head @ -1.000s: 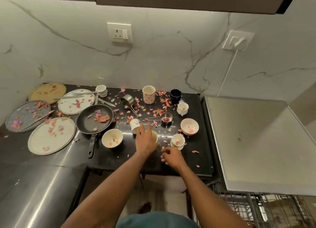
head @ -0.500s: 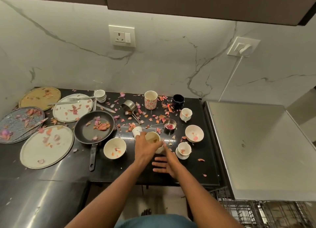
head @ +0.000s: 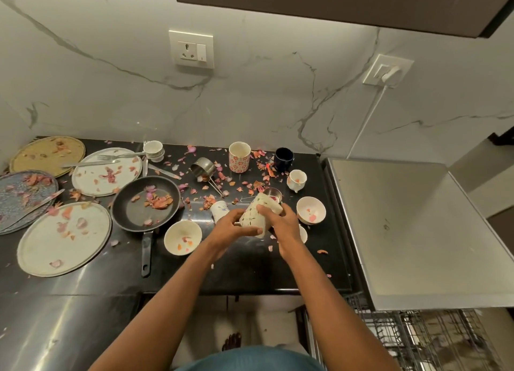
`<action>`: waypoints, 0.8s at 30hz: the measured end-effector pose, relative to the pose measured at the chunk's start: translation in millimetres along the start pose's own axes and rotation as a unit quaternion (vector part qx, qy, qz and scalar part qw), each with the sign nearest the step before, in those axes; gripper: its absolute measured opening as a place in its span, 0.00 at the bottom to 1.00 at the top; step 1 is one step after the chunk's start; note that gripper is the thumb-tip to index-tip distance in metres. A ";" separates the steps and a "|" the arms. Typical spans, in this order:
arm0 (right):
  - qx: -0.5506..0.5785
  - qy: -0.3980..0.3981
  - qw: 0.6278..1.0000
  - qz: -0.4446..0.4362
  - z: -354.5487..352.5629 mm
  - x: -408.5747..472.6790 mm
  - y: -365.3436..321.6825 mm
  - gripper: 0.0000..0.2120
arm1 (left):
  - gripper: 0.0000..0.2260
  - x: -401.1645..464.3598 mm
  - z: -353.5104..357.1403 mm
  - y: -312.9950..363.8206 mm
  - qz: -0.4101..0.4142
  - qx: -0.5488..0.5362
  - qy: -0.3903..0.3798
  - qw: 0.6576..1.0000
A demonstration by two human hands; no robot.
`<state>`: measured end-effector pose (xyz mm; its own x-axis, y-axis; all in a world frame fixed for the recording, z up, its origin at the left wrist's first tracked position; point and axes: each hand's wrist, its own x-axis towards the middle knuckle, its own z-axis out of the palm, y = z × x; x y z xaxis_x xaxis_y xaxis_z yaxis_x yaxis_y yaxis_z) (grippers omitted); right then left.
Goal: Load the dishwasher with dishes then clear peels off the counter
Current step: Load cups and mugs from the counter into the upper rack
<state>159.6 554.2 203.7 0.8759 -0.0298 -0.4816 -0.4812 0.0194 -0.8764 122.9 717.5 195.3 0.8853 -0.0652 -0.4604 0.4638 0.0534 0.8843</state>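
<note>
Both hands meet over the middle of the black counter (head: pixel 250 270) on a cream cup (head: pixel 260 213) with a small leaf print, tipped so its mouth points toward 1 o'clock. The left hand (head: pixel 232 227) curls round the cup's base from 9 o'clock, thumb along the bottom edge; the right hand (head: pixel 283 223) wraps its fingers over the cup's upper side from 3 o'clock. Just past the cup's mouth sits a small steel measuring cup (head: pixel 274 195). At 9 o'clock from the hands stands a white bowl (head: pixel 182 238) with bits of peel in it, and beyond that a black frying pan (head: pixel 146 203). At 3 o'clock is another white bowl (head: pixel 311 210). Pink and orange peels (head: pixel 219 175) lie scattered across the counter toward 12 o'clock. The dishwasher rack (head: pixel 417 340) shows at 5 o'clock, below the steel worktop (head: pixel 417 231).
</note>
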 end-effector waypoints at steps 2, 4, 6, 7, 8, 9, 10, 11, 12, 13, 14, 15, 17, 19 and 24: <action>-0.070 0.007 0.996 -0.061 -2.0 -1.7 -5.4 0.29 | 0.32 2.2 5.5 6.7 0.012 0.017 -0.026 0.999; -0.130 0.012 0.987 -0.096 -3.2 -7.4 -11.0 0.33 | 0.34 5.3 11.5 12.5 0.025 0.024 -0.043 0.998; -0.168 0.012 0.978 -0.123 -5.5 -11.0 -12.6 0.37 | 0.35 7.3 15.8 16.2 0.033 0.022 -0.047 0.998; -0.178 0.009 0.975 -0.133 -7.1 -12.7 -12.4 0.38 | 0.36 10.0 15.7 15.9 0.036 0.021 -0.046 0.998; -0.180 0.008 0.973 -0.141 -8.2 -14.7 -12.3 0.39 | 0.37 12.9 15.0 14.9 0.039 0.022 -0.046 0.998; -0.179 0.010 0.973 -0.148 -9.1 -16.6 -12.7 0.40 | 0.38 15.2 14.4 14.7 0.044 0.023 -0.048 0.998; -0.177 0.012 0.972 -0.153 -10.0 -18.6 -13.7 0.40 | 0.38 17.1 13.7 14.5 0.048 0.029 -0.051 0.997; -0.179 0.015 0.971 -0.158 -11.1 -19.3 -14.0 0.41 | 0.38 18.8 13.8 14.6 0.050 0.036 -0.055 0.997; -0.182 0.017 0.969 -0.166 -12.0 -20.7 -14.5 0.41 | 0.38 19.7 14.8 15.7 0.050 0.039 -0.056 0.996; -0.188 0.018 0.966 -0.175 -13.0 -21.9 -14.7 0.42 | 0.36 19.8 17.1 16.5 0.050 0.039 -0.051 0.997; -0.193 0.021 0.963 -0.184 -14.4 -23.6 -15.0 0.42 | 0.34 19.0 20.2 18.2 0.048 0.035 -0.040 0.997; -0.198 0.024 0.961 -0.192 -16.5 -25.6 -15.0 0.43 | 0.30 17.3 24.4 20.2 0.041 0.021 -0.029 0.999; -0.203 0.034 0.956 -0.208 -23.7 -29.6 -13.5 0.44 | 0.25 18.1 31.4 21.9 0.026 -0.009 -0.010 1.000; -0.198 0.046 0.955 -0.216 -34.3 -35.2 -12.1 0.44 | 0.19 24.1 40.9 21.4 0.013 -0.024 0.008 1.000; -0.196 0.074 0.954 -0.214 -70.9 -51.7 -6.6 0.42 | 0.11 23.2 82.3 21.4 -0.010 -0.007 0.043 0.999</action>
<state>115.0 484.7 234.2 0.9944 -0.0933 -0.0496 -0.0831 -0.4015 -0.9121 150.6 635.1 209.9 0.8753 0.0203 -0.4831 0.4809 0.0674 0.8742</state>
